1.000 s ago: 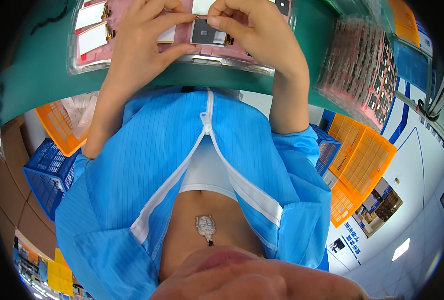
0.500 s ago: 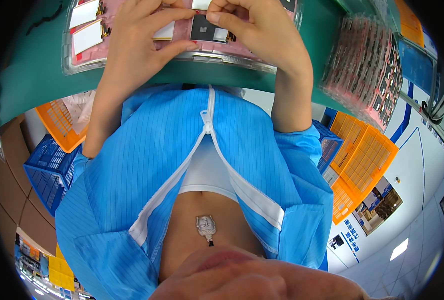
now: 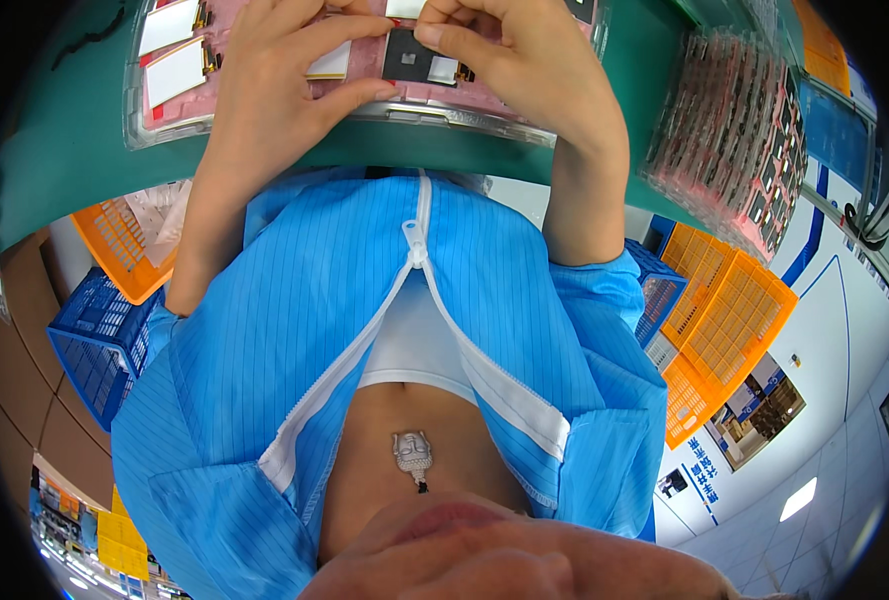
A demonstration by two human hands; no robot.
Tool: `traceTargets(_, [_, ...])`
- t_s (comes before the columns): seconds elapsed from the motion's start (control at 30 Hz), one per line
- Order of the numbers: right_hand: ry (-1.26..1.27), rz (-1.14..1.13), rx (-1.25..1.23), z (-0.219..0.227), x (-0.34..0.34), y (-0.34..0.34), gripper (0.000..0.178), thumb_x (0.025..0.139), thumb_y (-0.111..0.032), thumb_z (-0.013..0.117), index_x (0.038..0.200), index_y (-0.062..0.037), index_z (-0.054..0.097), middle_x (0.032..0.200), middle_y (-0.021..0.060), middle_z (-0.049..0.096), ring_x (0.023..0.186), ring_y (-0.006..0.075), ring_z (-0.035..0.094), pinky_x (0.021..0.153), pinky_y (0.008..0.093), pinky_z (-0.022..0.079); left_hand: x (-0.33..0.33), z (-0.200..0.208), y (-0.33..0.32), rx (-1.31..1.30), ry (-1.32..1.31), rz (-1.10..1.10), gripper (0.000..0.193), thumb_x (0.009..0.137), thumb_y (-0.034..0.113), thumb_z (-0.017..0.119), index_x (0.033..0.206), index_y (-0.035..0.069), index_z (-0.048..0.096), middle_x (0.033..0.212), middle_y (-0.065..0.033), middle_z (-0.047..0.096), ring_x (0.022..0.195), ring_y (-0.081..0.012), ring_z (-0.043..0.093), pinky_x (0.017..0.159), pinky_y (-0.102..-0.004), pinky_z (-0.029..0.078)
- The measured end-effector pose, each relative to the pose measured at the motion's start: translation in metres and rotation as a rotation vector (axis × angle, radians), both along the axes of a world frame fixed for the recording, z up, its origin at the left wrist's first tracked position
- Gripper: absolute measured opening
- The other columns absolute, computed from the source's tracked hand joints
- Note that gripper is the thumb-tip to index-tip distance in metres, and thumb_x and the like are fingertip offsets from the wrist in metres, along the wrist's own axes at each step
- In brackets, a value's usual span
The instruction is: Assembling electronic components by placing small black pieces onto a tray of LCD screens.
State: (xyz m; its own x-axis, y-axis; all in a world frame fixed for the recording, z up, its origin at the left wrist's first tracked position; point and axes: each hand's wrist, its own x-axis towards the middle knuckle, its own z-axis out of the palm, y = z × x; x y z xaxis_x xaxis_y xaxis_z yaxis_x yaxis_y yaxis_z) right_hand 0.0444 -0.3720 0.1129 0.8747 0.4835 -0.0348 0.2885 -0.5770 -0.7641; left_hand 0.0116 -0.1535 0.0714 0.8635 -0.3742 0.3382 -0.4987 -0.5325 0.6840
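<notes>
A clear plastic tray [image 3: 419, 112] with a pink lining lies at the top of the view, holding flat white panels [image 3: 176, 72] with small dark-and-gold connector ends. Between my hands is a dark square panel [image 3: 404, 60] with a small light patch at its lower right. My left hand [image 3: 282, 75] is over the tray, thumb and forefinger stretched apart, their tips near the dark panel's left side. My right hand [image 3: 514, 60] has thumb and forefinger pinched at the panel's upper right corner; what is between them is too small to tell. The upper fingers are partly cut off.
On the green table [image 3: 74, 150], a tall stack of similar clear trays [image 3: 724, 140] stands at the right. A black strip [image 3: 89, 40] lies at the far left. Orange crates [image 3: 729, 315] and blue crates [image 3: 99, 335] are below table level on both sides.
My right hand has shifted very slightly to the right, and the dark panel with it. Otherwise both hands keep the same pose.
</notes>
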Motion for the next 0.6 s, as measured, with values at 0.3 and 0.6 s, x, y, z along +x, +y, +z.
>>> traceTargets(0.3, [0.017,-0.008,-0.03,-0.001,0.0,0.001,0.012,0.087,-0.009,0.07,0.085,0.0023,0.069,0.069,0.018,0.063,0.064,0.0317,0.062,0.062,0.0408,0.047,0.0,0.0,0.0,0.012,0.009,0.002,0.047,0.062,0.019,0.092,0.102,0.003,0.075,0.104,-0.0091,0.065,0.1,-0.0282,0.056,0.087,-0.039,0.046])
traceTargets(0.6, [-0.07,0.004,-0.015,-0.004,0.0,0.002,0.01,0.084,-0.008,0.071,0.084,0.002,0.069,0.07,0.019,0.065,0.067,0.0355,0.065,0.063,0.0422,0.049,0.008,-0.025,0.009,0.001,-0.154,-0.075,0.047,0.069,0.016,0.089,0.114,0.008,0.075,0.119,-0.0038,0.067,0.113,-0.0254,0.057,0.093,-0.0372,0.047])
